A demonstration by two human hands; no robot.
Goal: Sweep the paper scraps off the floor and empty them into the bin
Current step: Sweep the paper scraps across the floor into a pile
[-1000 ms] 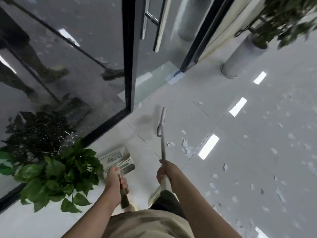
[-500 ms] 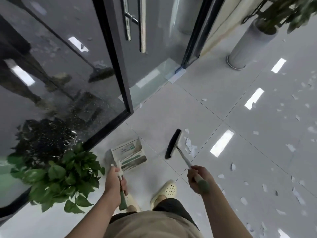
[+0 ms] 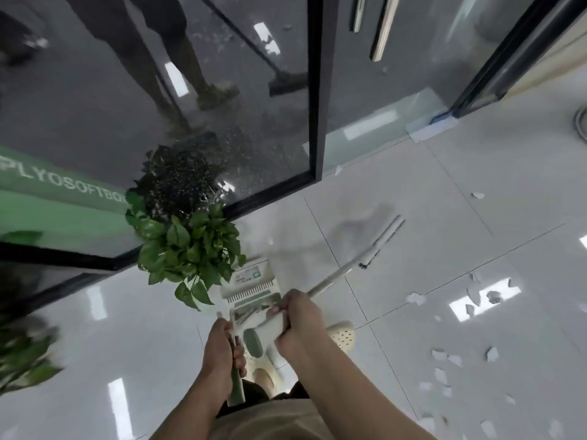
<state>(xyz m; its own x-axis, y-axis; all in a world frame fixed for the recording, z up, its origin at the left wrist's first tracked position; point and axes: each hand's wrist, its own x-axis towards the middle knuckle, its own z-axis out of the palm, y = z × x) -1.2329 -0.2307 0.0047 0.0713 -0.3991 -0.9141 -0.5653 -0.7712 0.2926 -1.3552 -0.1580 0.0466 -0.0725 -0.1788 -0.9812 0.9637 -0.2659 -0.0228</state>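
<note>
Beside the glass wall, the dustpan handle is gripped by the left hand and the broom handle by the right hand; paper scraps are scattered on the floor to the right.

One broom, one dustpan, two hands, one leafy plant, many paper scraps.

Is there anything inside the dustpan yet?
Hard to say. The dustpan shows its comb teeth and a label, but the right hand and the broom handle it grips cover part of the tray. No paper scraps show in the visible part.
</note>
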